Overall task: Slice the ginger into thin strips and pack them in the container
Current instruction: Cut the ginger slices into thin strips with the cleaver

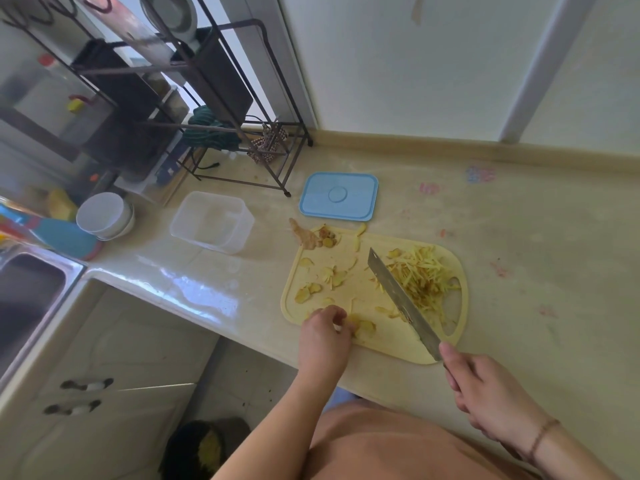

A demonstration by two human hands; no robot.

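Head view: ginger slices (363, 328) under a person's left hand (323, 332) on a yellow board (349, 282), knife (401, 303) in the right hand (485, 396).

Fingers of the left hand are curled down onto the slices at the board's near edge, apparently pinching them, though the grip is blurred. The right hand is clamped round the knife's handle, the blade lying slanted across the board with its tip pointing away. Beyond the blade a heap of strips (422, 278) fills the board's right side; loose peelings and offcuts (323, 271) scatter its left side. A clear container (212, 221) stands open on the counter (519, 258) to the board's far left, its blue lid (338, 196) lying flat just beyond the board. White bowls (104, 214) sit further left near the sink (31, 299), with a metal rack (194, 98) behind.
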